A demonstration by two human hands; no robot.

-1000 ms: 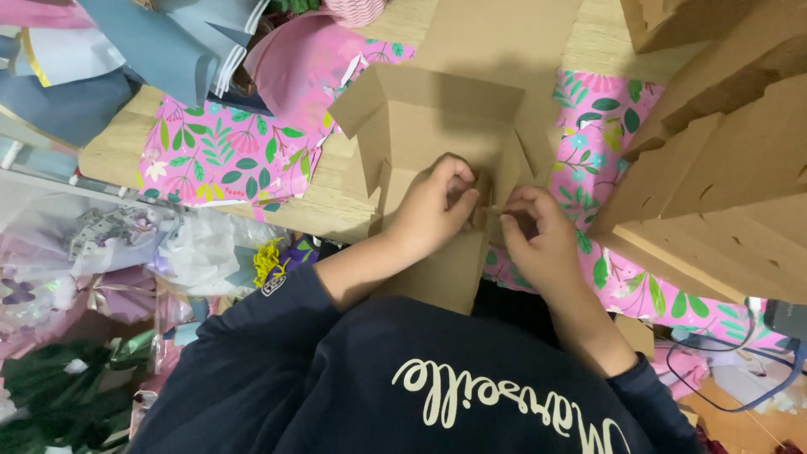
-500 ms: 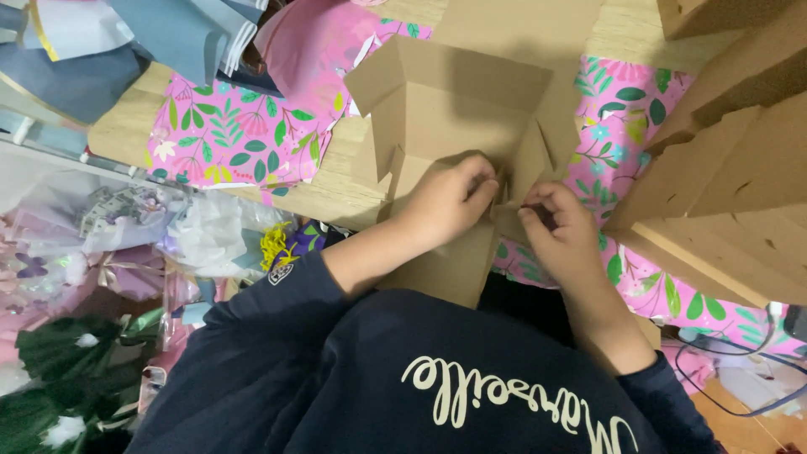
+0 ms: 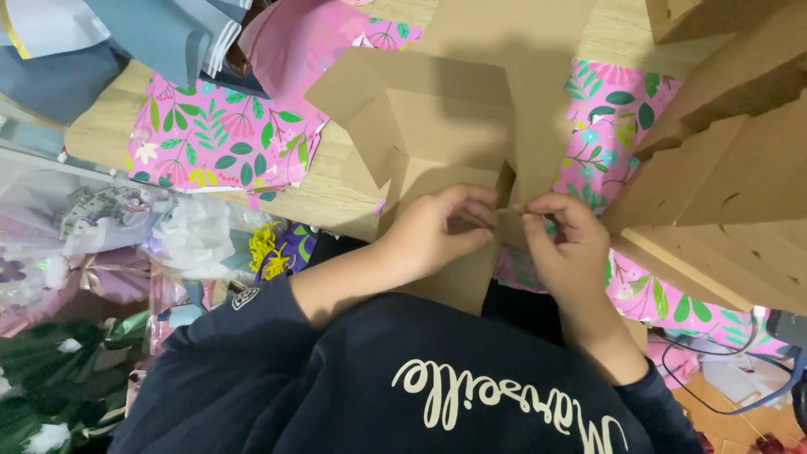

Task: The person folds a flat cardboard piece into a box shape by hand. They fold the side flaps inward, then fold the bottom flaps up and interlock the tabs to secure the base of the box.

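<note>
Since a moment ago both my hands have stayed at the near corner of the brown cardboard box, which has slid a little toward the top of the view. My left hand curls over the box's front wall, fingers closed on the flap edge. My right hand pinches the small cardboard tab between the two hands. The box rests on the wooden table, between pink floral wrapping sheets and a stack of flat cardboard blanks.
</note>
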